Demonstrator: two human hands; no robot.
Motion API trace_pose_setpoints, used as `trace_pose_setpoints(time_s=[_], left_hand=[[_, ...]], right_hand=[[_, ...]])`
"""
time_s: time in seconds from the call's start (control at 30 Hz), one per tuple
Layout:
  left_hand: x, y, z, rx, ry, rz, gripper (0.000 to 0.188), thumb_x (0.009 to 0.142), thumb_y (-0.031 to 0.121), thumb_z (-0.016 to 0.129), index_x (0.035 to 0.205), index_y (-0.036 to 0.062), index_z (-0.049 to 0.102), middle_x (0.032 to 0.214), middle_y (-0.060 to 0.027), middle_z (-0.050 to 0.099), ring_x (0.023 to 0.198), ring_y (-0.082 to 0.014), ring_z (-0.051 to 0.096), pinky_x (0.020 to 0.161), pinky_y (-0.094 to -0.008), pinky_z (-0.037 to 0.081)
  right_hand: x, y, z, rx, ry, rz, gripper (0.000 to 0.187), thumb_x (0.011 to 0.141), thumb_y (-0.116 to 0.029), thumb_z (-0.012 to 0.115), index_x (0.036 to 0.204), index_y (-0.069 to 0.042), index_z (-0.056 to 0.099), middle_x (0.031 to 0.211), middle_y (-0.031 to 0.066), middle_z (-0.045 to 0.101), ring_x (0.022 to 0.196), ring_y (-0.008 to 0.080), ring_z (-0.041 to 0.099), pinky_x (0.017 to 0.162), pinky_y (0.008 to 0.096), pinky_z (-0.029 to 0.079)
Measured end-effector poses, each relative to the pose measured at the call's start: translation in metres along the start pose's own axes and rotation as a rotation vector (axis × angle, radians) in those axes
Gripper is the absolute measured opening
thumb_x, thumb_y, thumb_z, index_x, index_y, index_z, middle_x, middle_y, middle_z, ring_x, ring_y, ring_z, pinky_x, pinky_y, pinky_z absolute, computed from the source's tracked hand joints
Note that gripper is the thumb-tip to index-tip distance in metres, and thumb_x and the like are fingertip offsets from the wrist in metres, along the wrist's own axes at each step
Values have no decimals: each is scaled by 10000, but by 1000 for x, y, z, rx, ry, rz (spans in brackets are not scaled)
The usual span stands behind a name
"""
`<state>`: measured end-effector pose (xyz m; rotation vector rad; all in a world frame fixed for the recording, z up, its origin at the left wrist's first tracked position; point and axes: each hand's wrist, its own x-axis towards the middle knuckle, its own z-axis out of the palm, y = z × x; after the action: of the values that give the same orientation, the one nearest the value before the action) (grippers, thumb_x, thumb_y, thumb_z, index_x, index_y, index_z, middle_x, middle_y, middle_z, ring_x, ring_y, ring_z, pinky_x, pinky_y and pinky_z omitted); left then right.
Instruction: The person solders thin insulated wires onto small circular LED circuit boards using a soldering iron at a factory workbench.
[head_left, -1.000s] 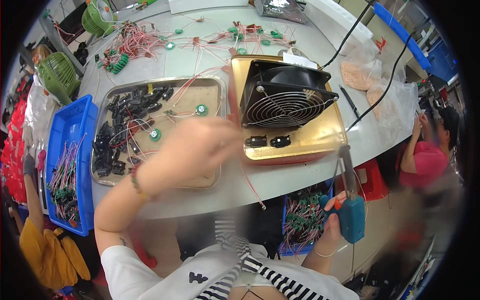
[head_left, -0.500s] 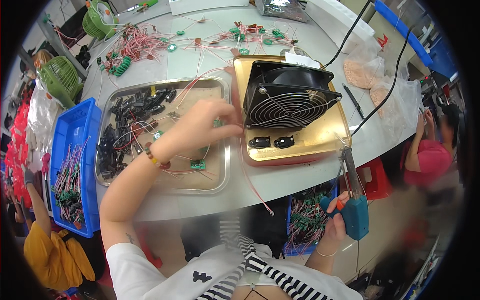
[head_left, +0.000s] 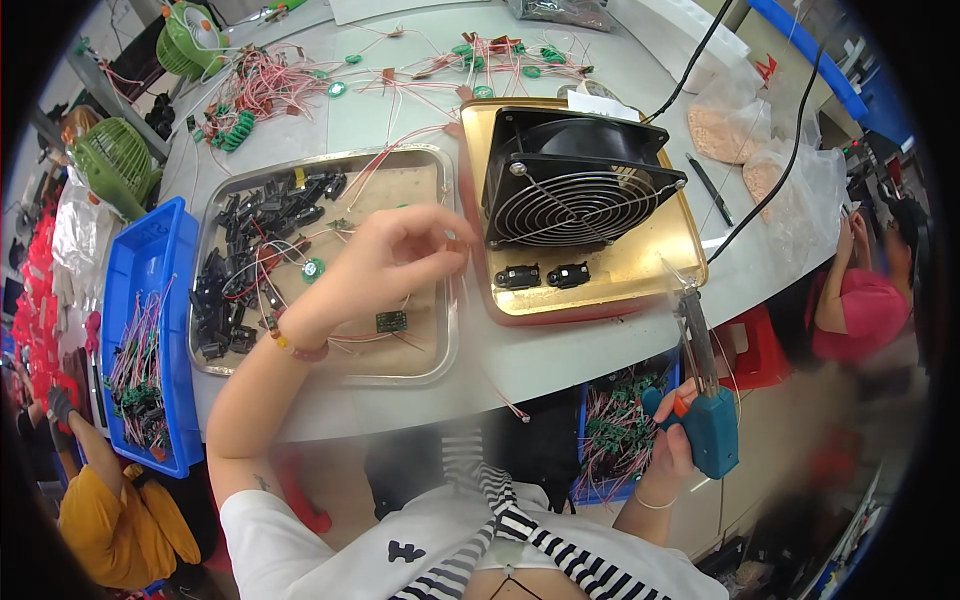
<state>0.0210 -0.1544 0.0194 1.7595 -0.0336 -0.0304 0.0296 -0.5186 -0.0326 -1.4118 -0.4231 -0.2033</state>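
Note:
My left hand [head_left: 405, 262] hovers over the right part of a metal tray [head_left: 447, 330], its thumb and fingers pinched. From them a thin red-and-white wire [head_left: 503, 393] appears to hang past the table edge; its upper part is blurred. Inside the tray are black plastic housings [head_left: 240, 240], a round green circuit board [head_left: 313, 269] and a small rectangular one [head_left: 391, 321]. My right hand [head_left: 672, 450] grips a teal soldering gun [head_left: 716, 435] with an orange trigger, its tip pointing up by the corner of a gold tray [head_left: 630, 280]. Two black housings [head_left: 568, 275] sit in that gold tray.
A black fan [head_left: 580, 190] stands in the gold tray. Wired boards [head_left: 270, 85] lie along the table's far side. Blue bins [head_left: 180, 330] with wired parts flank the table. A black cable [head_left: 780, 190] crosses the right side, near a pen [head_left: 708, 190]. Other people work at both sides.
My left hand has shifted slightly left and its fingers have curled closer together. The hanging wire's end has moved left and up. My right hand stays on the soldering gun.

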Motion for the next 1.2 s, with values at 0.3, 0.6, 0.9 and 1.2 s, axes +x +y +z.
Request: trace_pose_setpoints(time_s=[0.3,0.6,0.9,1.2], left_hand=[[-1,-3,-3,-159,-48,-40,280,804,-56,532,1073,-26,601,809,8,574,794,-62,578,743,-217,468],[-1,-6,-4,-145,-78,-17,268,790,-51,527,1045,-26,607,841,-12,616,786,-62,583,730,-210,466],[-4,1,-4,-213,-85,-68,294,795,-43,525,1073,-32,619,845,-6,621,795,-54,578,731,-206,459],[-2,-3,-6,-244,-112,-67,265,834,-14,549,1091,-25,615,888,-33,653,809,-66,598,753,-214,468]], right_hand=[[-4,5,-2,14,10,5,460,697,-241,697,1035,21,525,968,109,512,639,165,546,574,250,410],[-4,4,-1,8,26,26,473,690,-237,698,1043,24,522,965,109,511,649,171,550,582,249,413],[-4,4,0,11,24,48,486,693,-236,700,1056,26,508,965,104,511,661,162,546,597,243,412],[-4,6,-2,12,-16,50,486,708,-240,691,1067,28,501,985,99,513,676,157,541,600,243,405]])
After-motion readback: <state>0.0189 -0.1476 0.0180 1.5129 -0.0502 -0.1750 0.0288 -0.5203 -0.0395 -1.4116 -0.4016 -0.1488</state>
